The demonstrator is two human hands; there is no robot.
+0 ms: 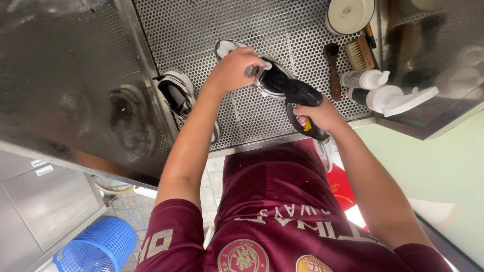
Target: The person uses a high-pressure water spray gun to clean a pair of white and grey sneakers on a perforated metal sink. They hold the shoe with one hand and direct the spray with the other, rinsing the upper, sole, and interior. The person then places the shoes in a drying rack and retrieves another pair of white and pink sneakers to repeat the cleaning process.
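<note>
Gripping a white sneaker (262, 75) on the perforated metal tray (212, 30), the left hand (236, 68) clamps it firm, while the right hand (318, 117) closes round a black spray gun (297, 95), nozzle touching the shoe; a second sneaker (177, 91) lies just beside

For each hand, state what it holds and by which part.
Left hand grips the white sneaker at its collar; right hand holds the black spray gun by its handle.
</note>
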